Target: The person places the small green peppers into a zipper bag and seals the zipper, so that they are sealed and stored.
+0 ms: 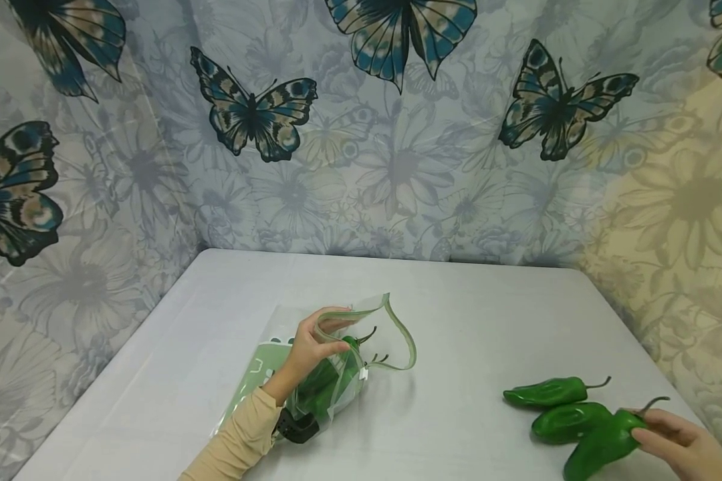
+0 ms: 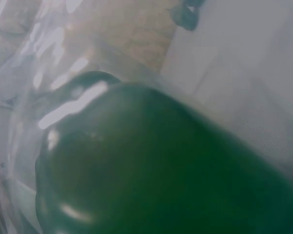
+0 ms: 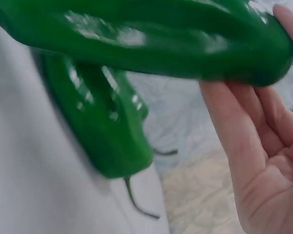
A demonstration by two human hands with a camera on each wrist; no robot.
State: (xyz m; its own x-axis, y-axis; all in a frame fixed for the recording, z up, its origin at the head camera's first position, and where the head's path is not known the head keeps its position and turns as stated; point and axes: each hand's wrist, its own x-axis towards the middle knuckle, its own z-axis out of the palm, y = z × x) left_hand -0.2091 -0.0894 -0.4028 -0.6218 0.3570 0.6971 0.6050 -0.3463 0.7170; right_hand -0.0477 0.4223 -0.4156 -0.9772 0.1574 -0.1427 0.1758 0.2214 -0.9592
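My left hand [image 1: 313, 344] grips the rim of a clear zip bag [image 1: 402, 334] with a green printed panel, holding its mouth open toward the right. Green peppers [image 1: 319, 384] lie inside the bag, their stems near the opening; one fills much of the left wrist view behind shiny plastic. At the table's right side my right hand [image 1: 688, 441] pinches a green pepper [image 1: 604, 444] by its stem end, thumb on one side and fingers on the other. Beside it lie two more green peppers [image 1: 550, 392], partly covered by the held one in the right wrist view.
A white table [image 1: 457, 314] carries everything. Butterfly-printed cloth [image 1: 397, 167] hangs behind it and along both sides. A black band [image 1: 297, 426] sits at the left wrist, close against the bag.
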